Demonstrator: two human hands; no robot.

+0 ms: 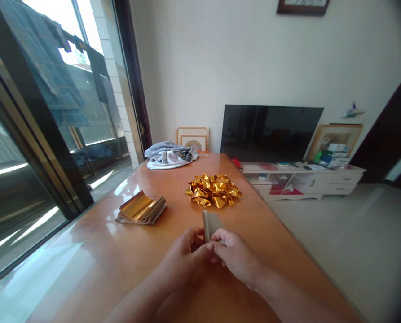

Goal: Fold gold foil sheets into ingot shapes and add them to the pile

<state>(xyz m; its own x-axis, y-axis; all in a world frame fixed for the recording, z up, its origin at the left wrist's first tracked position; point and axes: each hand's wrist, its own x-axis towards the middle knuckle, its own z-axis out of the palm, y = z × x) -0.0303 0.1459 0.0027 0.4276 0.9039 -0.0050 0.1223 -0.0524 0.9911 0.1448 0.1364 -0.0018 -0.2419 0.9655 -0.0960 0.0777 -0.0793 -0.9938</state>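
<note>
Between my two hands, above the near middle of the table, is a sheet of foil paper (213, 221) with its pale back toward me and a folded strip along its left edge. My left hand (188, 249) pinches the lower left part of it. The fingers of my right hand (232, 253) are closed on its lower right part, with the thumbs close together. Just beyond my hands lies a heap of folded shiny gold foil pieces (213, 190). To the left rests a stack of gold foil sheets (141, 208), slightly curled.
Grey cloth (169, 155) lies bunched at the table's far end. The glossy wooden table (173, 287) has its right edge along the floor. Glass sliding doors (35, 112) stand to the left. A television (271, 133) and a low white cabinet (335, 181) are beyond, on the right.
</note>
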